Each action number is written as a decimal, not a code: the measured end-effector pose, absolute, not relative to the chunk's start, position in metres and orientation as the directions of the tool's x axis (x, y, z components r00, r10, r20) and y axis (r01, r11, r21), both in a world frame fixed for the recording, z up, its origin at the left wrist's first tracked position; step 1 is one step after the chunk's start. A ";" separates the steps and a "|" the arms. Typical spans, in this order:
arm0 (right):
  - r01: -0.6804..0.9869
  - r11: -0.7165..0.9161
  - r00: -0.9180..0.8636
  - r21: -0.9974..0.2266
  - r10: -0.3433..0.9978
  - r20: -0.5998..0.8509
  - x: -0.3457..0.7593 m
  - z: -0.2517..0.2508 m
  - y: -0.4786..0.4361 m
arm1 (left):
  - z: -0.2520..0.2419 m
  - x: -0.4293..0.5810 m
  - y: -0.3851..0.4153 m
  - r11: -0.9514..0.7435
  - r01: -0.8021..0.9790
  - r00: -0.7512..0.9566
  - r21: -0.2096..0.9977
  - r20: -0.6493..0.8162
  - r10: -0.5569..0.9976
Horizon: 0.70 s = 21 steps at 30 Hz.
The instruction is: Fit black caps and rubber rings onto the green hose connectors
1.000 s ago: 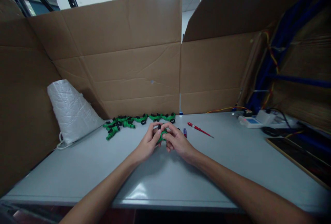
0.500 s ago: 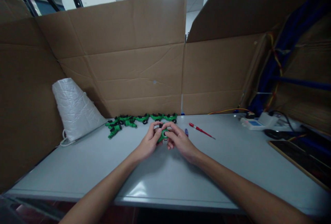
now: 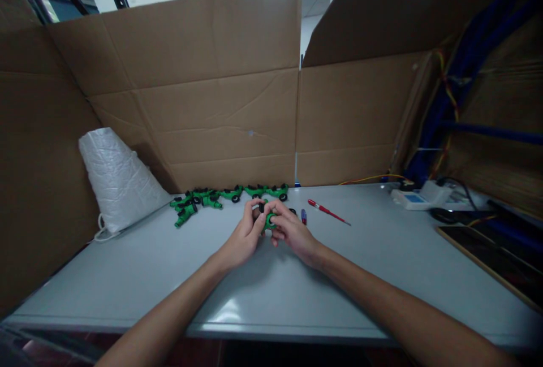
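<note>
Your left hand (image 3: 242,236) and right hand (image 3: 292,232) are bare, and both slim forearms run uncovered to the view's lower edge.

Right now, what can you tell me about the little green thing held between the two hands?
The green piece is small, looks like moulded plastic, and carries a black round part, perhaps a wheel or ring. Fingers hide most of it, so its full shape cannot be told. The left hand and right hand both pinch it at the fingertips, close over the grey table. It seems to match the row of green parts lying behind it.
</note>
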State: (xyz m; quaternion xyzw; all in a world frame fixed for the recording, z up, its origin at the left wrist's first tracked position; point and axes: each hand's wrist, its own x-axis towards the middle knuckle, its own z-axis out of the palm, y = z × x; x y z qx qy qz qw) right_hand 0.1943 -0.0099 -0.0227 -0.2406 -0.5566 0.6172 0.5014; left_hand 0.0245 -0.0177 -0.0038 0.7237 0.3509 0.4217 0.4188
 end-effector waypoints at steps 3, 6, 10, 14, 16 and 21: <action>-0.322 0.159 -0.364 -0.933 0.889 0.277 0.192 -0.021 -0.011 | -0.005 0.025 -0.016 -0.389 0.110 0.387 0.915 0.321 0.865; -0.275 0.254 -0.299 -0.927 0.894 0.333 0.190 -0.020 -0.012 | -0.005 0.025 -0.012 -0.365 0.031 0.339 0.931 0.333 0.880; -0.238 0.329 -0.238 -0.914 0.893 0.383 0.189 -0.025 -0.011 | -0.005 0.023 -0.004 -0.356 0.002 0.189 0.934 0.349 0.918; -0.076 0.409 -0.216 -0.909 0.884 0.416 0.192 -0.034 -0.006 | -0.007 0.020 0.001 -0.324 -0.020 0.139 0.946 0.324 0.936; -0.001 0.452 -0.183 -0.892 0.877 0.445 0.194 -0.034 -0.005 | -0.008 0.020 0.002 -0.319 -0.026 0.158 0.947 0.319 0.934; 0.157 0.531 -0.126 -0.833 0.847 0.516 0.199 -0.020 -0.012 | -0.004 0.021 0.000 -0.355 -0.038 0.235 0.934 0.353 0.905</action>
